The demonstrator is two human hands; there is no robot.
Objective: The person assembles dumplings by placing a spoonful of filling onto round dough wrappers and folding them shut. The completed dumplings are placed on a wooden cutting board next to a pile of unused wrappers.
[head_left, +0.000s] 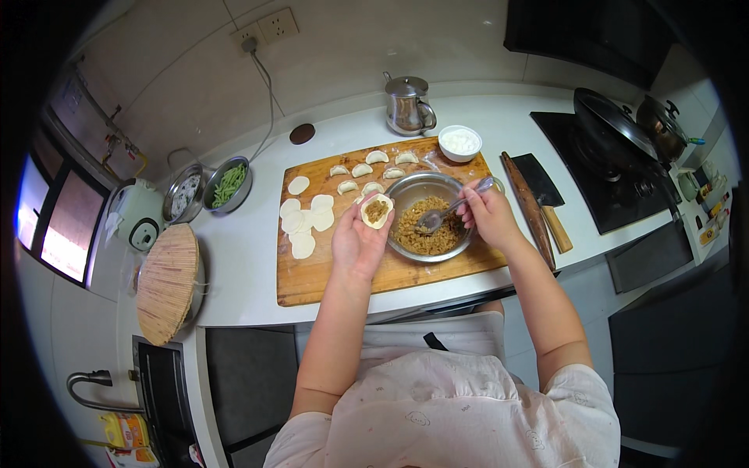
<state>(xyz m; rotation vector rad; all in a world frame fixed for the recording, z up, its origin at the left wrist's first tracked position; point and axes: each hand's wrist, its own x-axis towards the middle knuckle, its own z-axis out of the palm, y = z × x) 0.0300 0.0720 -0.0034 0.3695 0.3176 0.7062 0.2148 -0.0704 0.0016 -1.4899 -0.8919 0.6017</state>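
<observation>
In my left hand (358, 246) lies a round dumpling wrapper (367, 209) with a mound of brown filling (378, 211) on it, the fingers curled around its edge. My right hand (487, 212) grips a metal spoon (452, 207), whose bowl dips into the filling (425, 242) in a steel mixing bowl (421, 257). Both hands are over a wooden cutting board (312, 292). Flat wrappers (300, 222) overlap on the board's left side. Several folded dumplings (362, 169) sit in rows behind the bowl.
A white bowl of flour (460, 143) stands at the board's back right corner. Right of the board lie a rolling pin (530, 207) and a cleaver (540, 181). Beyond is a black stove (624, 195) with a wok. Green beans (229, 187) and a rice cooker (143, 218) stand left.
</observation>
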